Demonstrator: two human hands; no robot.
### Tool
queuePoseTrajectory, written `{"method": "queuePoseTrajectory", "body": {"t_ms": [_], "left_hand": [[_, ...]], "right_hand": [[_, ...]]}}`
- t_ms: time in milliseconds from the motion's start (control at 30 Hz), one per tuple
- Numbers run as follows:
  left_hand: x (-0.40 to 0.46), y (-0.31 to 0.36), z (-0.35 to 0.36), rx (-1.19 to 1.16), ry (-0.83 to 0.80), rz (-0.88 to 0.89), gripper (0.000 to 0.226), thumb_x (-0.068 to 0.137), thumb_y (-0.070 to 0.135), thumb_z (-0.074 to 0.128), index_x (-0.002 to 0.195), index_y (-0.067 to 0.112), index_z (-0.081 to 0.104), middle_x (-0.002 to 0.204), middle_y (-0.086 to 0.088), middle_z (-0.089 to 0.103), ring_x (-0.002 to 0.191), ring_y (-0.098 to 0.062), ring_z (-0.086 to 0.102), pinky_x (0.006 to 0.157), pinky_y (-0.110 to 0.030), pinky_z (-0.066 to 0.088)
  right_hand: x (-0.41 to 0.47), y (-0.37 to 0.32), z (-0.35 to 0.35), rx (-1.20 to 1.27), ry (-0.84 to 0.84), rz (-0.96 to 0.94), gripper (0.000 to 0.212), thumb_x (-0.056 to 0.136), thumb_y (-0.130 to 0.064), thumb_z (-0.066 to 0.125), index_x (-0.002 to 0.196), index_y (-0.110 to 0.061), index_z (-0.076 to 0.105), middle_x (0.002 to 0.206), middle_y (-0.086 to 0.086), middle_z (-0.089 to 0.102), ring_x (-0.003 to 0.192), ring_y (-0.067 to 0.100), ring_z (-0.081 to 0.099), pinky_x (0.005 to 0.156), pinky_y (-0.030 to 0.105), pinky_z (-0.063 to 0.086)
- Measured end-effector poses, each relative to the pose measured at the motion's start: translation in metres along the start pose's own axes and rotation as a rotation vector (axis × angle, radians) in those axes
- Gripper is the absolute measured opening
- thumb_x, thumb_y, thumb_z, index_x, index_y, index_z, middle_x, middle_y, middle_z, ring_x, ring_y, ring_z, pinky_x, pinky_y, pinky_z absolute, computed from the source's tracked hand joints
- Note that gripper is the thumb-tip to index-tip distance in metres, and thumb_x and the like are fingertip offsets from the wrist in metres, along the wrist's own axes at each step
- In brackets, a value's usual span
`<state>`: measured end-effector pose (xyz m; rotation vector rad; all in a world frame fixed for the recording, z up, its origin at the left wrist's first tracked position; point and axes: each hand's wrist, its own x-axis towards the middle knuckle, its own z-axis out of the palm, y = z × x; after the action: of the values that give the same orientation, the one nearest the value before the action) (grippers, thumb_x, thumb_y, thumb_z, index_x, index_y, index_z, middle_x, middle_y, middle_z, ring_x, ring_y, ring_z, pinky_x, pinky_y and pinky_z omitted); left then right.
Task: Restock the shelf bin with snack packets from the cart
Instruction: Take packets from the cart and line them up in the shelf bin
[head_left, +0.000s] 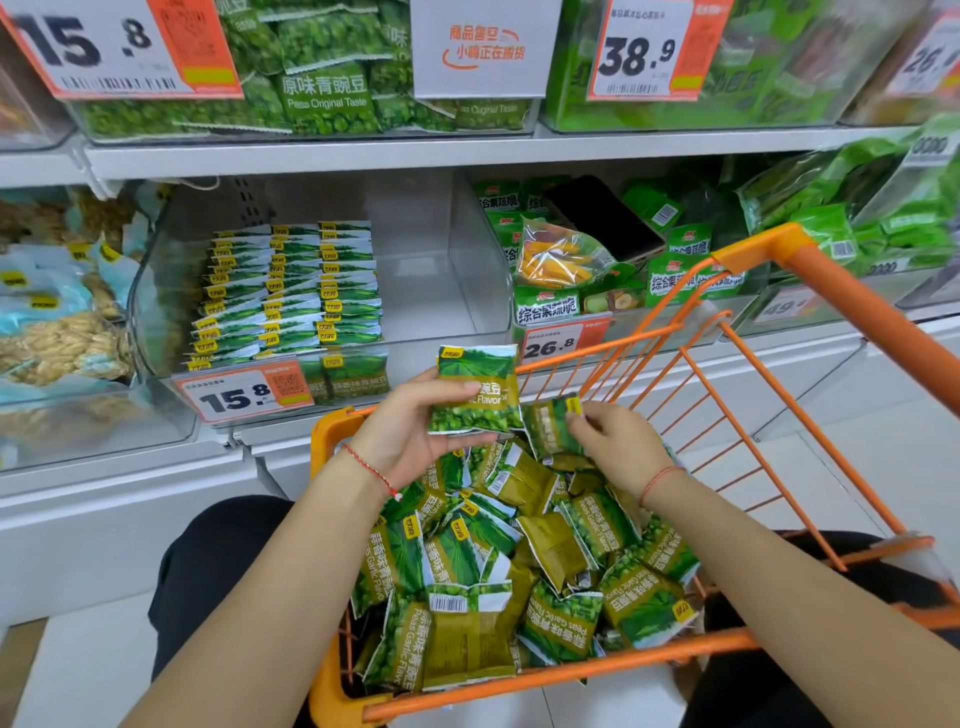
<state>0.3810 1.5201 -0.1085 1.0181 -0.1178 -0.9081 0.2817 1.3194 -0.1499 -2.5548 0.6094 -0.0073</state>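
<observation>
My left hand (410, 423) holds a green garlic-pea packet (475, 389) upright above the orange cart (810, 291), thumb across its front. Just to its right, my right hand (618, 441) pinches the corner of a second green packet (548, 423) lifted from the pile. Several more loose packets (519, 571) fill the cart's bottom. The clear shelf bin (457, 260) stands just beyond the cart; three neat rows of the same packets (291, 291) fill its left part, and its right part holds nothing.
A 15.8 price tag (244, 395) hangs on the bin's front lip. Bins of other snacks flank it: pale bagged snacks (57, 332) on the left, green vegetable-chip packs (597, 270) on the right. An upper shelf (311, 150) carries more pea packs.
</observation>
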Motion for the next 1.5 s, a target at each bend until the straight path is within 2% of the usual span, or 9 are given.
{"method": "queuePoseTrajectory", "body": {"t_ms": [133,233,500,633,733,833,1033,1233,1500], "left_hand": [[-0.001,-0.004,-0.002,0.156,-0.007,0.006,0.077,0.067,0.026,0.079,0.133,0.004,0.045,0.115,-0.009,0.063,0.102,-0.020,0.061,0.065,-0.033,0.058],[-0.002,-0.008,0.000,0.320,-0.082,0.020,0.039,0.069,0.018,0.073,0.105,0.019,0.059,0.096,0.004,0.071,0.093,-0.015,0.065,0.074,-0.031,0.057],[0.002,-0.017,-0.002,0.496,-0.045,0.121,0.041,0.071,0.024,0.076,0.108,0.020,0.060,0.103,-0.004,0.071,0.096,-0.025,0.066,0.085,-0.044,0.053],[0.001,-0.016,-0.001,0.551,-0.033,0.192,0.035,0.073,0.027,0.074,0.106,0.024,0.062,0.103,-0.002,0.072,0.096,-0.022,0.067,0.089,-0.041,0.053],[-0.003,-0.015,0.003,0.592,-0.014,0.222,0.033,0.072,0.032,0.072,0.103,0.030,0.061,0.101,0.004,0.072,0.095,-0.014,0.067,0.091,-0.035,0.052],[-0.004,-0.017,0.005,0.756,0.021,0.279,0.045,0.073,0.042,0.072,0.115,0.039,0.054,0.114,0.009,0.065,0.107,-0.005,0.061,0.096,-0.025,0.045],[-0.010,-0.025,0.009,0.880,0.044,0.404,0.063,0.081,0.040,0.069,0.137,0.039,0.040,0.124,0.021,0.057,0.117,0.008,0.050,0.097,-0.011,0.038],[-0.015,-0.023,0.013,0.794,0.033,0.339,0.060,0.070,0.058,0.064,0.124,0.059,0.037,0.116,0.026,0.062,0.116,0.001,0.054,0.106,-0.035,0.040],[-0.020,-0.005,0.021,0.794,0.025,0.321,0.080,0.068,0.066,0.058,0.139,0.045,0.027,0.122,0.021,0.059,0.118,0.000,0.052,0.107,-0.032,0.038]], "right_hand": [[-0.003,-0.010,-0.020,0.693,-0.010,0.179,0.031,0.100,-0.026,0.045,0.088,0.002,0.052,0.075,0.008,0.037,0.065,0.027,0.059,0.060,0.026,0.057],[-0.008,-0.026,-0.027,0.691,-0.053,0.126,0.024,0.097,-0.027,0.052,0.099,-0.004,0.059,0.084,0.006,0.053,0.051,0.014,0.064,0.054,0.024,0.058],[-0.023,-0.040,-0.018,1.060,-0.307,0.130,0.017,0.090,-0.008,0.060,0.103,-0.017,0.064,0.087,0.001,0.063,0.070,0.011,0.067,0.074,0.030,0.059],[-0.025,-0.039,-0.015,1.055,-0.208,0.051,0.028,0.088,0.001,0.060,0.068,-0.017,0.054,0.056,-0.011,0.043,0.066,0.006,0.056,0.075,0.027,0.057],[-0.026,-0.040,-0.015,1.081,-0.198,-0.002,0.024,0.089,-0.001,0.059,0.074,-0.019,0.056,0.051,-0.015,0.048,0.062,0.000,0.058,0.080,0.031,0.056],[-0.027,-0.041,-0.015,1.045,-0.194,-0.048,0.019,0.089,-0.006,0.060,0.102,-0.020,0.063,0.075,-0.015,0.070,0.080,0.000,0.066,0.075,0.025,0.058],[-0.027,-0.041,-0.018,1.010,-0.160,-0.069,0.024,0.091,-0.006,0.055,0.101,-0.024,0.065,0.087,-0.008,0.074,0.089,0.007,0.068,0.069,0.021,0.057],[-0.030,-0.044,-0.020,0.997,-0.181,-0.100,0.025,0.085,-0.027,0.056,0.107,-0.021,0.067,0.110,0.006,0.070,0.103,0.022,0.064,0.077,0.025,0.056],[-0.031,-0.070,-0.035,1.079,-0.250,-0.111,0.024,0.097,-0.022,0.035,0.094,-0.019,0.058,0.061,-0.016,0.065,0.063,-0.004,0.062,0.068,0.018,0.052]]}}
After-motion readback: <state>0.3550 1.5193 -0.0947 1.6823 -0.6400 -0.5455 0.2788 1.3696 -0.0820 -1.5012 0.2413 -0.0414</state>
